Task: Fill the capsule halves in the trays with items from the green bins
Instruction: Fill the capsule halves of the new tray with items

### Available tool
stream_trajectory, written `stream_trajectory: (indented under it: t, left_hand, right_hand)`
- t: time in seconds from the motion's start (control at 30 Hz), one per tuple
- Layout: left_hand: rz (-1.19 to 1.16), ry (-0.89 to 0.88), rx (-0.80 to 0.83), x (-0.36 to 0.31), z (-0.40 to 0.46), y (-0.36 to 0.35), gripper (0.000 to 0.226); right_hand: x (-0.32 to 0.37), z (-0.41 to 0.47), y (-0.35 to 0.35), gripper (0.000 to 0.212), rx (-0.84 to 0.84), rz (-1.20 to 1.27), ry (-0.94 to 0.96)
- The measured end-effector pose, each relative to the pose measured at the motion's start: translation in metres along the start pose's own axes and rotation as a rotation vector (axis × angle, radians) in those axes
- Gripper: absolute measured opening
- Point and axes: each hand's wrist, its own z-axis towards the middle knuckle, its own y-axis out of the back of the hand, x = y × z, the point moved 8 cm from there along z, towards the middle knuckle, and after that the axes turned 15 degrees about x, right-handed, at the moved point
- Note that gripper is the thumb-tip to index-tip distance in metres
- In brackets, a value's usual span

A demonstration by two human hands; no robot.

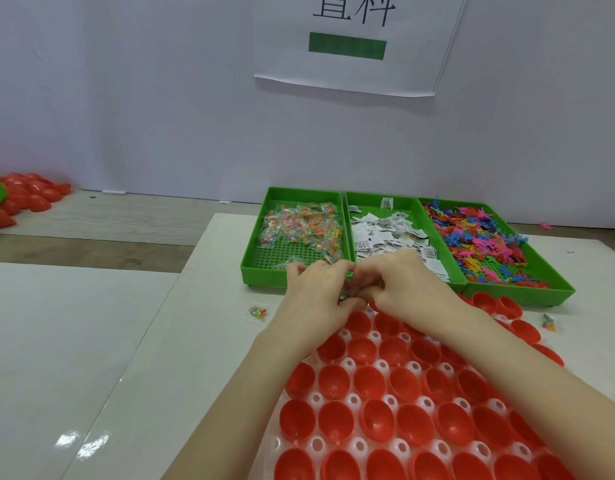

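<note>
Three green bins sit side by side at the far edge of the white table: the left bin point(264, 237) with clear packets of coloured beads, the middle bin point(368, 206) with small printed paper slips, the right bin point(548, 271) with bright plastic figures. Just in front of them both hands meet over the far end of the tray point(351, 363) of red capsule halves point(370, 381). The left hand point(313, 292) and right hand point(403, 285) have their fingers curled in toward each other, pinching what looks like a clear packet between them — it is mostly hidden, so I can't be sure.

The near cups all look empty, so the filling seems barely begun. The risk I'd watch is spillage: one bead packet point(257, 311) lies loose on the table left of the tray and another point(548, 322) to its right. A hurried drop could miss a cup — or the forearms, low over the rows, could nudge halves out of their seats.
</note>
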Motion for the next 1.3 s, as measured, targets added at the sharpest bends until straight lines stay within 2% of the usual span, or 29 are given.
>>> stream_trajectory:
  t: [0.13, 0.27, 0.4, 0.5, 0.57, 0.63, 0.73, 0.8, 0.9, 0.97, 1.07, 1.13, 1.2, 1.3]
  left_hand:
    - [-0.026, -0.004, -0.015, 0.001, 0.0, 0.002, 0.035]
    - [-0.014, 0.01, -0.002, 0.003, -0.001, 0.002, 0.04]
    - [-0.056, 0.023, 0.013, 0.007, 0.0, 0.001, 0.042]
    - [-0.061, 0.011, 0.001, 0.007, 0.0, 0.002, 0.045]
    - [-0.07, -0.002, -0.034, 0.006, -0.003, 0.009, 0.051]
    - [-0.172, -0.026, -0.099, 0.008, -0.007, 0.02, 0.051]
    - [-0.463, -0.03, -0.269, 0.024, -0.016, 0.045, 0.022]
    - [-0.659, 0.011, -0.375, 0.042, -0.023, 0.056, 0.007]
    - [-0.807, 0.076, -0.453, 0.065, -0.03, 0.063, 0.014]
    - [-0.783, 0.108, -0.417, 0.072, -0.028, 0.062, 0.014]
    - [-0.66, 0.184, -0.309, 0.079, -0.011, 0.057, 0.009]
    - [-0.454, 0.266, -0.144, 0.082, 0.007, 0.048, 0.033]
    - [-0.187, 0.337, 0.096, 0.084, 0.024, 0.033, 0.053]
    - [0.1, 0.448, 0.338, 0.092, 0.037, 0.016, 0.066]
  right_hand:
    - [0.005, 0.003, -0.004, 0.021, 0.071, -0.094, 0.015]
    - [0.0, 0.004, -0.001, 0.015, 0.102, 0.016, -0.019]
    - [-0.008, 0.001, 0.001, 0.027, 0.132, 0.045, -0.087]
    - [-0.008, -0.005, 0.011, 0.027, 0.126, 0.015, -0.093]
    - [-0.016, -0.009, 0.027, 0.02, 0.05, 0.075, -0.102]
    - [-0.036, -0.018, 0.053, 0.011, -0.12, 0.172, -0.136]
    - [-0.094, -0.037, 0.084, 0.016, -0.384, 0.174, -0.307]
    - [-0.142, -0.045, 0.081, 0.032, -0.306, 0.105, -0.506]
    - [-0.195, -0.059, 0.057, 0.066, -0.017, 0.079, -0.72]
    - [-0.21, -0.064, 0.044, 0.068, 0.073, 0.107, -0.751]
    - [-0.214, -0.063, 0.049, 0.036, -0.047, 0.112, -0.696]
    - [-0.208, -0.061, 0.053, 0.021, -0.129, 0.118, -0.651]
    - [-0.202, -0.057, 0.054, 0.014, -0.15, 0.085, -0.623]
    - [-0.195, -0.053, 0.053, 0.016, -0.153, 0.068, -0.611]
